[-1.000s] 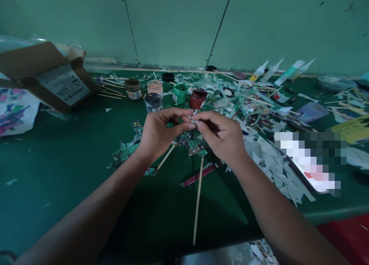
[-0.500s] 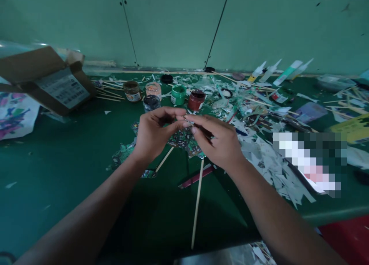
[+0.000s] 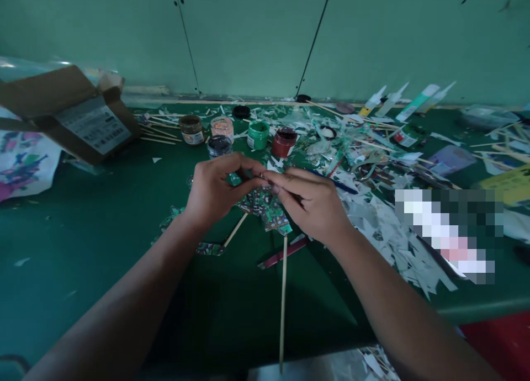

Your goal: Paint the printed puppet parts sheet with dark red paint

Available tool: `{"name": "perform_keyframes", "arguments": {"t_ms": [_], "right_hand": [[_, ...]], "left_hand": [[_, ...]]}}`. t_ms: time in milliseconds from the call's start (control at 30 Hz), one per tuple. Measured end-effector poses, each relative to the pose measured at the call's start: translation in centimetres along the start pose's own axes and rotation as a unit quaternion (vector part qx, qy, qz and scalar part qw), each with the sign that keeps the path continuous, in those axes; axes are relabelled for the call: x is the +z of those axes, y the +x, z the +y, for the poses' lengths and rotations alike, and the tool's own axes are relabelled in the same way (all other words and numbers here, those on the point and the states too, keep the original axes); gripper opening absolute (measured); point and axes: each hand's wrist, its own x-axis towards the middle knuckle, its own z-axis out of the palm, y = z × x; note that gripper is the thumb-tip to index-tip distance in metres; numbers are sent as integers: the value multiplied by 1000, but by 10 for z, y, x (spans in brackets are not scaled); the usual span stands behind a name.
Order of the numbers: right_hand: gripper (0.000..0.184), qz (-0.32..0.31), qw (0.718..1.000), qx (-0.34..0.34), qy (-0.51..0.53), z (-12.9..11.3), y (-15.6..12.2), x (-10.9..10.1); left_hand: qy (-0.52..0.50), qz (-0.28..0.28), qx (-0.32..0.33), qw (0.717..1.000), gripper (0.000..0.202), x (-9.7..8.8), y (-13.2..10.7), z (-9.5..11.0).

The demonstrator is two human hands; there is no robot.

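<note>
My left hand (image 3: 213, 188) and my right hand (image 3: 312, 201) meet at the middle, thumbs and fingertips pinched together. Something very small sits between the fingertips, mostly covered by them. Right below the fingers is a flat painted cut-out figure (image 3: 271, 212) in green, brown and dark patterns, partly hidden by both hands. A jointed strip of it (image 3: 210, 249) lies beside my left wrist. One thin wooden stick (image 3: 236, 229) joins that strip to the body. Another wooden stick (image 3: 284, 303) runs from the figure's lower edge toward the table's front edge.
Under the figure lies a red cutter knife (image 3: 281, 254). Behind my hands stand open paint jars, among them a green jar (image 3: 258, 135) and a red jar (image 3: 284, 142). White scraps (image 3: 393, 243) and a pixelated object (image 3: 447, 234) are on the right, a cardboard box (image 3: 91, 118) on the left.
Both hands have shifted slightly left, fingertips still together. More of the figure's body shows beneath them, and the long stick hangs straighter. The whole view has shifted a little.
</note>
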Motion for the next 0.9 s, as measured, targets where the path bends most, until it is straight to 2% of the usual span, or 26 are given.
{"name": "perform_keyframes", "arguments": {"t_ms": [100,300,500,900], "right_hand": [[35,6,1000,7,18,-1,1,-1],[28,15,998,52,40,-4,2,1],[26,44,998,45,28,-3,1,2],[27,13,1000,26,9,-1,2,0]], "left_hand": [[8,13,-4,1000,21,1,-2,0],[-46,41,-19,998,17,8,-3,5],[-91,37,-69,993,18,12,-2,9],[-93,10,-75,993,15,8,-1,7]]}}
